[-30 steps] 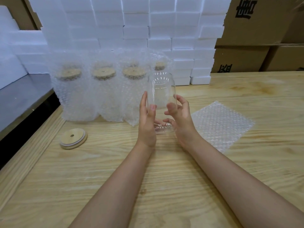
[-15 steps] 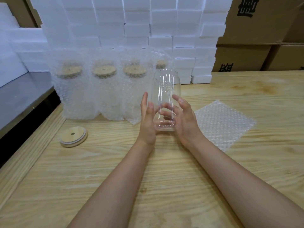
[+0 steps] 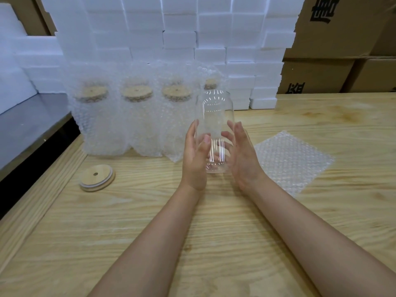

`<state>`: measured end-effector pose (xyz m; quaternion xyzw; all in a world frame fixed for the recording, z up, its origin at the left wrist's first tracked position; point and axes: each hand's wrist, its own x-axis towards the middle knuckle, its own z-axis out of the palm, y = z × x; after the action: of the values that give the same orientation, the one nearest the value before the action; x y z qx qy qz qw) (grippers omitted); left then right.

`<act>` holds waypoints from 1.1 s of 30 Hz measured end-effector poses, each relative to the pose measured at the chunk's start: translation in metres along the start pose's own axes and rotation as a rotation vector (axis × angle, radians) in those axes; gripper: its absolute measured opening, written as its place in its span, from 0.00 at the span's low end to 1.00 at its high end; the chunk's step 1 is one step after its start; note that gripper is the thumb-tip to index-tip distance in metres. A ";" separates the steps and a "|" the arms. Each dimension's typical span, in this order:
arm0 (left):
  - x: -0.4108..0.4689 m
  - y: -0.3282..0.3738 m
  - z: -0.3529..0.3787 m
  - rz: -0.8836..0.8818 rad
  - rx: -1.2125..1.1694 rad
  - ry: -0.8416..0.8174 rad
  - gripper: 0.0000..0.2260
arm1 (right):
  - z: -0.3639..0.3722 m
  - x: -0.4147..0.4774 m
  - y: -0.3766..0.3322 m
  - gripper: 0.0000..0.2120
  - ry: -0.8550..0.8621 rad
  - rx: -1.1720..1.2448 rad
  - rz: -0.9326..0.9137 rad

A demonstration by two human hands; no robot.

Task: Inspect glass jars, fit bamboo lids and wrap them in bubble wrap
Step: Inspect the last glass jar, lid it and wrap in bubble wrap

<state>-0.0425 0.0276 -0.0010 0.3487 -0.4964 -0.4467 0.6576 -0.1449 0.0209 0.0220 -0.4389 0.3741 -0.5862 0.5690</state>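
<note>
Both of my hands hold a clear glass jar (image 3: 215, 112) upright, without a lid, over the middle of the wooden table (image 3: 214, 243). My left hand (image 3: 194, 161) grips its lower left side, thumb on the front of the glass. My right hand (image 3: 244, 163) cups the lower right side, and its fingers show through the glass. One loose bamboo lid (image 3: 96, 177) with a small hole lies flat on the table to the left. A flat bubble wrap sheet (image 3: 293, 159) lies to the right of my hands.
Several lidded jars wrapped in bubble wrap (image 3: 137, 121) stand in a row behind the held jar. White foam blocks (image 3: 214, 39) are stacked along the back, with cardboard boxes (image 3: 334, 31) at the right. A lower grey surface (image 3: 27, 123) lies beyond the table's left edge.
The jar has turned between my hands. My right hand slid from under the base up along its right side; my left hand stayed on the left side.
</note>
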 end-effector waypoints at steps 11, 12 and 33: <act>0.002 -0.005 0.000 0.018 0.035 -0.026 0.25 | 0.002 0.000 0.000 0.31 0.006 -0.023 -0.085; 0.002 -0.006 -0.001 0.000 0.026 -0.028 0.27 | 0.002 0.000 -0.001 0.30 0.012 0.000 -0.086; 0.005 -0.001 -0.003 -0.173 -0.160 -0.060 0.30 | -0.004 0.005 0.001 0.34 -0.045 0.044 0.062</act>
<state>-0.0389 0.0226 -0.0008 0.3231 -0.4467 -0.5501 0.6272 -0.1483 0.0161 0.0203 -0.4274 0.3616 -0.5664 0.6048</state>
